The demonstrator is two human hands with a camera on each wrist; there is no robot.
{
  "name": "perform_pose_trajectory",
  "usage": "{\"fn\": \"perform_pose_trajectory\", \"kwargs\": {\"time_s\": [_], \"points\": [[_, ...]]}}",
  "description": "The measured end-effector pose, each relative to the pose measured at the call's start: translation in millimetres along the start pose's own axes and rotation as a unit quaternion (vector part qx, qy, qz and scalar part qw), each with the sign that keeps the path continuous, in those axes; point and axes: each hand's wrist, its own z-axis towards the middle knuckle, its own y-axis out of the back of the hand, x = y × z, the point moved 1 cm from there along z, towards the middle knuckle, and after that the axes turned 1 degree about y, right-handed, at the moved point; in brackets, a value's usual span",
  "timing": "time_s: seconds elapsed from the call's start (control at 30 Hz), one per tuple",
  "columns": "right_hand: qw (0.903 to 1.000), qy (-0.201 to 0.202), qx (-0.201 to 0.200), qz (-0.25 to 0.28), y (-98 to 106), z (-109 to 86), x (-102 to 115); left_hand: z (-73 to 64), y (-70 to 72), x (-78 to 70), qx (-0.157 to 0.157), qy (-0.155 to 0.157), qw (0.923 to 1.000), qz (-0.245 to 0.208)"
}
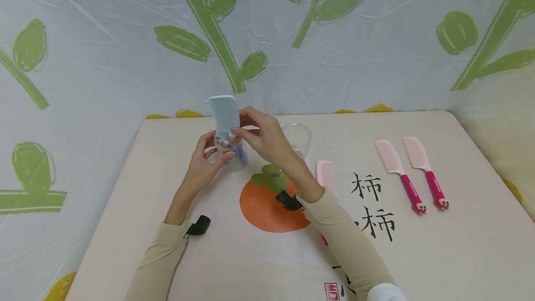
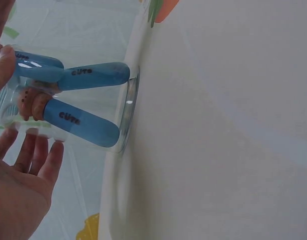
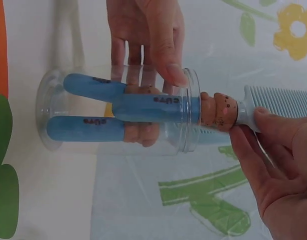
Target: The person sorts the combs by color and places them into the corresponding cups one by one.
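A clear jar (image 3: 166, 145) stands upright on the table, with two light-blue combs inside, their blue handles (image 3: 86, 129) pointing down. My left hand (image 1: 199, 168) holds the jar from the left, thumb at the front near the rim and fingers behind. Between thumb and fingers, my right hand (image 1: 267, 138) pinches a third light-blue comb (image 3: 156, 108) at the neck, just above its brown animal-shaped figure. This comb's handle is partly inside the jar mouth, while the figure and teeth are above the rim. The combs' teeth overlap in the head view.
A second clear container (image 1: 297, 139) stands right of the jar. One pink comb (image 1: 325, 174) lies partly hidden under the right forearm. Two more pink combs, a nearer one (image 1: 389, 157) and a farther one (image 1: 417, 152), lie at the right. A leaf-patterned curtain (image 1: 125, 59) hangs behind the table.
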Motion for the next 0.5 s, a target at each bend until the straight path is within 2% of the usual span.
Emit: {"fn": "perform_pose_trajectory", "kwargs": {"time_s": [0.4,0.5], "points": [[0.9985,0.048,0.01,-0.026,-2.0,-0.3,-0.1,0.1,-1.3,-2.1,-0.003,-0.007,1.0,0.004],[0.9982,0.051,0.005,-0.03,-3.4,-0.3,-0.7,2.6,-0.5,5.9,-0.004,-0.011,0.9999,0.006]]}}
